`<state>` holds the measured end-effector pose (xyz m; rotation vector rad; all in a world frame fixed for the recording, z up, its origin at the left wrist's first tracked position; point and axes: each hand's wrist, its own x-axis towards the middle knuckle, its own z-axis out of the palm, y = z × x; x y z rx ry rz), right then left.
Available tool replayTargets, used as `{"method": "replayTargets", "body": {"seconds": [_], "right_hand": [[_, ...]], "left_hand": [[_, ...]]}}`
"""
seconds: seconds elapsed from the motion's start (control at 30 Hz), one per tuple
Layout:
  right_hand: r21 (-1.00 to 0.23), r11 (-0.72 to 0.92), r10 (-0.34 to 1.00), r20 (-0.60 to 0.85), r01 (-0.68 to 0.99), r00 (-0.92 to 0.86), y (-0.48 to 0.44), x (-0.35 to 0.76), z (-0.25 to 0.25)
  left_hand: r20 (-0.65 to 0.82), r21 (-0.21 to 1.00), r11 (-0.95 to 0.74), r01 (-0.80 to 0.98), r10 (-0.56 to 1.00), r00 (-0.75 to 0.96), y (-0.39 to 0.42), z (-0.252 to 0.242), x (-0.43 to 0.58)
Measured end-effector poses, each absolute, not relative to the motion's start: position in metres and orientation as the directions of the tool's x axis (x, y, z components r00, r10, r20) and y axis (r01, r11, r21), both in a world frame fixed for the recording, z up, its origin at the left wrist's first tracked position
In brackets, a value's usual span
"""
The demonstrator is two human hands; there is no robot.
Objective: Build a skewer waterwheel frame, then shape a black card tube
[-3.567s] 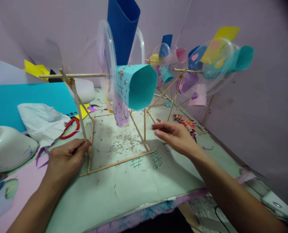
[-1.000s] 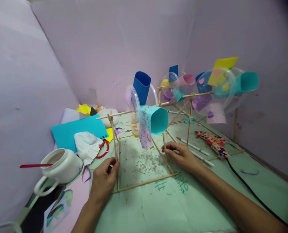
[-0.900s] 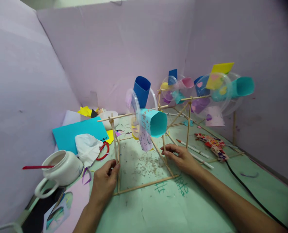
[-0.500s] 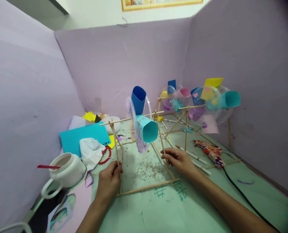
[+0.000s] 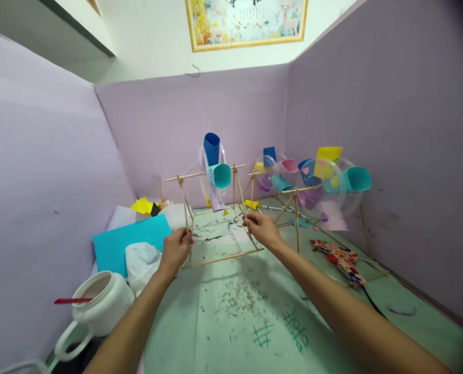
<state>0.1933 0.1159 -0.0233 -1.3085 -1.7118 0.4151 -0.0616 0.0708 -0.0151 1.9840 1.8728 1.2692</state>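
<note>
A paper-cup wheel [image 5: 214, 169] with a blue and a teal cup hangs on a stick axle in a wooden stick frame [image 5: 223, 256]. The frame is held off the green mat, farther from me than the scraps beneath it. My left hand [image 5: 175, 248] is closed on the frame's left upright. My right hand [image 5: 261, 229] is closed on its right upright.
A second, larger stick frame with coloured paper cups [image 5: 320, 179] stands at the right rear. A white jug [image 5: 98, 302] with a red stick, white tissue [image 5: 141, 259], teal paper [image 5: 128, 241] and yellow scraps lie left. A patterned object [image 5: 340, 257] with a black cord lies right. Lilac walls enclose the mat.
Both hands have lifted the stick frame and carried it away from me toward the back wall. The view has tilted up, showing the wall top and a framed picture.
</note>
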Motion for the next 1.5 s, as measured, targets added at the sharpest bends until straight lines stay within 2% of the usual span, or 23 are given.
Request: {"method": "replayTargets", "body": {"seconds": [0.23, 0.73, 1.1, 1.5], "right_hand": [[-0.670, 0.250, 0.894, 0.437, 0.699, 0.099, 0.154, 0.189, -0.028], [-0.667, 0.058, 0.908, 0.345, 0.743, 0.239, 0.212, 0.174, -0.056], [-0.665, 0.036, 0.930, 0.296, 0.746, 0.219, 0.229, 0.170, -0.069], [-0.698, 0.024, 0.944, 0.251, 0.716, 0.213, 0.226, 0.171, -0.069]], "left_hand": [[0.465, 0.608, -0.217, 0.764, 0.877, -0.121, 0.128, -0.020, -0.054], [0.336, 0.501, -0.073, 0.862, 0.935, -0.116, 0.190, -0.043, -0.053], [0.278, 0.439, -0.003, 0.898, 0.951, -0.133, 0.203, -0.056, -0.057], [0.263, 0.449, 0.003, 0.893, 0.955, -0.136, 0.210, -0.068, -0.061]]}}
